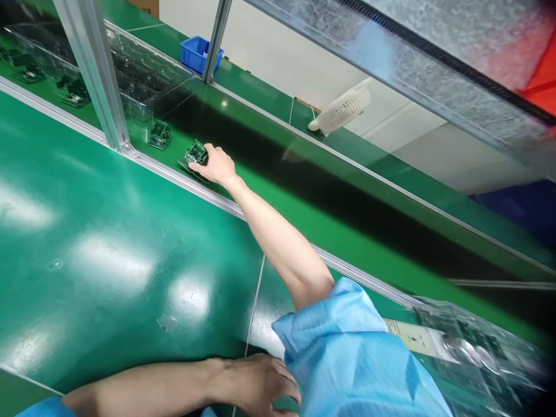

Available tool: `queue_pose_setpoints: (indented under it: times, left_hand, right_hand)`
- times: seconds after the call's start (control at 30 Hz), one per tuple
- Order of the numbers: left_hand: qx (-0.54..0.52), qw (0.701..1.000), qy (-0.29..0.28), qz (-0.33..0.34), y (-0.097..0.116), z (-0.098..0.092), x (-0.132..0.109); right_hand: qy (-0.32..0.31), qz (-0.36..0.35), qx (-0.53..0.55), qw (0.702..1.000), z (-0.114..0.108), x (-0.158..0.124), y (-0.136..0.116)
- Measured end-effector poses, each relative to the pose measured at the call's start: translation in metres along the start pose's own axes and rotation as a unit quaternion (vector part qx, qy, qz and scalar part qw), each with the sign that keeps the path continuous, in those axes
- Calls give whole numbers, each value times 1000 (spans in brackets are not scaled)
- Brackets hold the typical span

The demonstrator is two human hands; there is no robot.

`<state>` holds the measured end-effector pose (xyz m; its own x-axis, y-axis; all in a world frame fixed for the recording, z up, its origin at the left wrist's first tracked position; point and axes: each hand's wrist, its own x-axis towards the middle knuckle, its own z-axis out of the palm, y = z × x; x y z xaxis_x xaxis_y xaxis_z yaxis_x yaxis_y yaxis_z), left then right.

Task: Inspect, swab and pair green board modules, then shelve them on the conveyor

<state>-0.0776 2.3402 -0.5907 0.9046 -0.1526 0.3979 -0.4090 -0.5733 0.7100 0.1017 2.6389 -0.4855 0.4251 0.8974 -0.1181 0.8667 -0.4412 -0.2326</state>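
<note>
My right hand (217, 165) reaches far out over the green belt and grips a green circuit board (194, 153) by its near side, thumb and fingers on its edges. The board sits low at the belt, close to the metal rail. Just left of it lies another circuit board (159, 135), untouched. My left hand (264, 382) rests low over the green work surface, beside my blue right sleeve. Its fingers are curved with a gap to the thumb, and nothing shows in it.
A metal post (93, 69) rises from the rail (186, 184). Clear plastic trays (143, 75) and several boards (73, 92) lie on the belt beyond. Behind stand a blue bin (195, 53) and a white fan (345, 109). More clear plastic trays (482, 353) lie at lower right.
</note>
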Motion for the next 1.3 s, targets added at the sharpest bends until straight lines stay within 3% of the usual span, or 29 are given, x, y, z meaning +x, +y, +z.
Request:
queue_pose_setpoints:
  times: [0.13, 0.2, 0.3, 0.4, 0.47, 0.57, 0.67, 0.77, 0.9, 1.07, 1.3]
  left_hand:
    - [-74, 981, 171, -59, -4, -16, -6]
    - [-99, 952, 265, -117, -17, -28, -7]
    - [-138, 898, 369, -196, -43, -49, -7]
    - [-181, 877, 381, -228, -56, -70, -15]
    - [-207, 886, 341, -235, -48, -81, -28]
    - [-226, 923, 219, -220, -16, -92, -54]
    - [-176, 954, 143, -195, 18, -92, -76]
    - [-124, 960, 160, -196, 33, -88, -89]
    - [-114, 950, 187, -224, 34, -88, -95]
    - [-133, 945, 205, -216, 35, -88, -89]
    - [-176, 936, 199, -232, 38, -90, -85]
  right_hand:
    - [16, -21, -11, 1000, -18, -108, 42]
    - [17, -23, -16, 999, -25, -181, 70]
    - [18, 45, -36, 998, -22, -295, 98]
    - [-40, 117, -65, 990, -2, -382, 88]
    - [-96, 122, -64, 986, 15, -414, 67]
    - [-116, 99, -15, 988, 37, -435, 39]
    - [-58, 54, 85, 993, 58, -445, 30]
    - [52, 5, 205, 977, 82, -455, 34]
    - [149, 13, 330, 932, 112, -463, 40]
    - [243, 0, 360, 901, 133, -462, 36]
    - [273, -14, 354, 894, 134, -458, 35]
